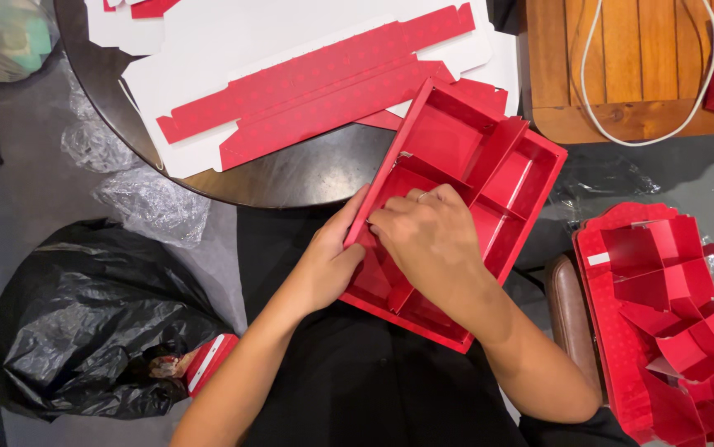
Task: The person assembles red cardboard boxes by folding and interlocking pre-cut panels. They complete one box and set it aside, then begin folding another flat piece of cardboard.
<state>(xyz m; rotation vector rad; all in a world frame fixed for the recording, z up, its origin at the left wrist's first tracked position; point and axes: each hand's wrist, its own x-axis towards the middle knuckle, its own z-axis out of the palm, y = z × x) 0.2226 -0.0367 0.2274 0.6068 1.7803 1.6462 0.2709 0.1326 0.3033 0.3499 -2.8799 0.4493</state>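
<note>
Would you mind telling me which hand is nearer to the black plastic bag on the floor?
Left. The left hand grips the red box's near edge, closer to the black bag; the right hand rests inside the box, farther away.

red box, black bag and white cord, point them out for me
red box (510,170), head view, on the floor of an upper compartment
black bag (84,331), head view, on its crumpled middle
white cord (593,108), head view, on its left strand over the wooden board

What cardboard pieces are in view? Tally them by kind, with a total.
Red box tray with dividers, held by the left hand and right hand: 1
Stack of red divider inserts at the right: 1
Flat unfolded red-and-white box blanks on the round table: at least 2
Total: at least 4
</note>
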